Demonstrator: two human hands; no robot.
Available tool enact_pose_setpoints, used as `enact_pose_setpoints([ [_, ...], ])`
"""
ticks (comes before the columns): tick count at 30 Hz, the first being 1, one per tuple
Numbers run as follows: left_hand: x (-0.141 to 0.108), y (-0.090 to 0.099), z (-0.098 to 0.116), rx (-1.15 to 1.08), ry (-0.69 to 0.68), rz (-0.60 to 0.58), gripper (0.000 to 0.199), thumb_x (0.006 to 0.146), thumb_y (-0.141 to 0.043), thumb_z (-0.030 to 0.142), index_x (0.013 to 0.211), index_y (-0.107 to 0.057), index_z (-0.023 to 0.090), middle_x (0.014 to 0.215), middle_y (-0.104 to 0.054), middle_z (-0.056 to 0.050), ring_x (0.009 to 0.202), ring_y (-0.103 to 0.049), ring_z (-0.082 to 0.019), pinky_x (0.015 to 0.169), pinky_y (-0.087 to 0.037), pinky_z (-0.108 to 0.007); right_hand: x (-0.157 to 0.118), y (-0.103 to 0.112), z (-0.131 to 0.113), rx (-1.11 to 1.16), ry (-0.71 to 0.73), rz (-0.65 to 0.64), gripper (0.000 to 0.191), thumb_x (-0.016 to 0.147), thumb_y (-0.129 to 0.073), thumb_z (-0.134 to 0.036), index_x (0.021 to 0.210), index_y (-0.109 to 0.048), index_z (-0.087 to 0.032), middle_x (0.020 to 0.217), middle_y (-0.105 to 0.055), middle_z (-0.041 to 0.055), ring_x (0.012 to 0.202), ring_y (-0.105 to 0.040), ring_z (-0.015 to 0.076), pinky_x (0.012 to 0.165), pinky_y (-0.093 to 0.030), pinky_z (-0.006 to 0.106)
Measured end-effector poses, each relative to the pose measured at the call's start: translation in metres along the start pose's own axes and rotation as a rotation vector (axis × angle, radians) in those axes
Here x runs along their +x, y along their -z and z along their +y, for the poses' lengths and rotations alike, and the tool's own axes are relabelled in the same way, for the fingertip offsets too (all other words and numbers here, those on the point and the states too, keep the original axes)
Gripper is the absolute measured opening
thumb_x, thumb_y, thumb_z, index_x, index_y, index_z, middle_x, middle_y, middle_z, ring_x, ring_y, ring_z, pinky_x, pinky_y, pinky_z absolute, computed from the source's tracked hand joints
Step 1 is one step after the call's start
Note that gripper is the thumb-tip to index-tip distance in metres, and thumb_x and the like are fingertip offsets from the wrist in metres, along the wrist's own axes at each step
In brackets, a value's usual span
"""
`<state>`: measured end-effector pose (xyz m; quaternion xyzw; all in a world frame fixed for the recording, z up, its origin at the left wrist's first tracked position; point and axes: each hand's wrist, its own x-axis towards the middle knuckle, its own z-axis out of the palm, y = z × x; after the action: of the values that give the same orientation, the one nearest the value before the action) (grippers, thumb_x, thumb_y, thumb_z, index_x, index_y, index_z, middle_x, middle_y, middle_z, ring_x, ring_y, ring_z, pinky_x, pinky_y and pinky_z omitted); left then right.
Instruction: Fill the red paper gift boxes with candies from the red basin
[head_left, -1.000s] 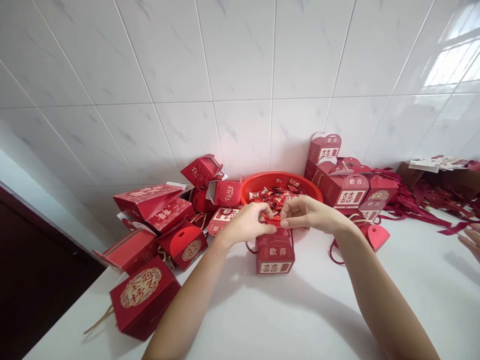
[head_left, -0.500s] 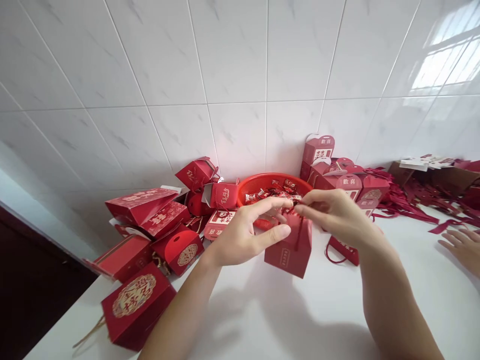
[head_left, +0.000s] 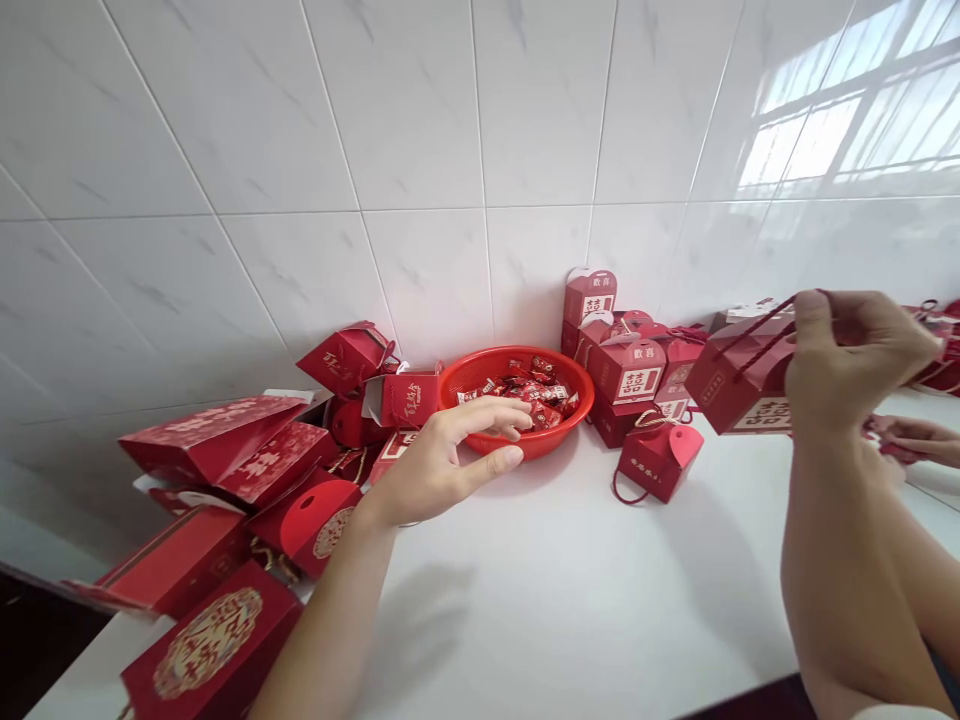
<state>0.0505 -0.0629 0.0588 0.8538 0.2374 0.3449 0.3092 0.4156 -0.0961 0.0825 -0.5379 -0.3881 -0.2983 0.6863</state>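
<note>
My right hand (head_left: 855, 370) is closed on the cord handle of a red gift box (head_left: 739, 375), which hangs above the right side of the table. My left hand (head_left: 450, 455) is open and holds nothing, thumb and fingers apart, just in front of the red plastic basket (head_left: 583, 412). Inside that basket lie wrapped candies (head_left: 541, 385) in red and white. A smaller red box (head_left: 660, 460) with a cord loop stands on the table between the basket and the hanging box.
Red gift boxes (head_left: 281, 450) are piled along the left side of the table. More boxes (head_left: 637, 370) are stacked against the tiled wall (head_left: 420, 270). At the far right, another person's hand (head_left: 919, 440) holds something red, partly hidden behind my right arm.
My right hand has lifted the gift box by its cord and carried it to the right. My left hand has come away from the box. The view has turned rightward.
</note>
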Motion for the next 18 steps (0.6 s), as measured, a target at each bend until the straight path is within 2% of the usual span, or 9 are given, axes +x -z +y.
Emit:
enact_pose_setpoints([
  [4,0.001,-0.001,0.000,0.041,0.018,-0.025,0.020,0.089,-0.068,0.036,0.103,-0.074,0.023,0.126,-0.070,-0.006,0.129,-0.057,-0.026,0.109,-0.048,-0.039,-0.006,-0.003,0.051,-0.158,-0.114,-0.118,0.029,0.084,-0.058,-0.046,0.071,-0.064,-0.021,0.074,-0.062,0.0100,0.074,-0.059,0.0277,0.078,-0.047,0.047],
  [9,0.001,-0.002,0.001,0.032,0.051,-0.065,0.021,0.090,-0.067,0.036,0.105,-0.074,0.023,0.125,-0.070,-0.006,0.118,-0.065,-0.024,0.100,-0.054,-0.035,-0.036,-0.022,0.103,-0.114,-0.305,-0.200,0.030,0.077,-0.059,-0.050,0.068,-0.061,-0.021,0.071,-0.065,0.0108,0.064,-0.054,0.0224,0.071,-0.047,0.041],
  [12,-0.001,-0.001,0.000,0.030,0.064,-0.068,0.022,0.090,-0.067,0.037,0.108,-0.074,0.024,0.125,-0.070,-0.005,0.117,-0.065,-0.023,0.098,-0.055,-0.033,-0.060,-0.035,0.117,-0.078,-0.391,-0.185,0.033,0.074,-0.058,-0.052,0.066,-0.059,-0.020,0.065,-0.063,0.0086,0.061,-0.054,0.0199,0.065,-0.047,0.037],
  [15,-0.003,0.001,-0.001,0.034,0.064,-0.064,0.025,0.091,-0.067,0.037,0.112,-0.073,0.026,0.124,-0.070,-0.003,0.117,-0.065,-0.021,0.099,-0.053,-0.032,-0.080,-0.044,0.123,-0.060,-0.405,-0.194,0.035,0.073,-0.056,-0.053,0.067,-0.060,-0.019,0.063,-0.063,0.0067,0.061,-0.056,0.0196,0.063,-0.048,0.035],
  [18,-0.004,0.003,-0.001,0.040,0.062,-0.058,0.025,0.091,-0.068,0.036,0.113,-0.073,0.026,0.122,-0.070,-0.003,0.113,-0.066,-0.020,0.099,-0.053,-0.031,-0.091,-0.048,0.126,-0.032,-0.403,-0.229,0.036,0.073,-0.056,-0.052,0.074,-0.065,-0.017,0.069,-0.066,0.0077,0.065,-0.059,0.0208,0.067,-0.051,0.036],
])
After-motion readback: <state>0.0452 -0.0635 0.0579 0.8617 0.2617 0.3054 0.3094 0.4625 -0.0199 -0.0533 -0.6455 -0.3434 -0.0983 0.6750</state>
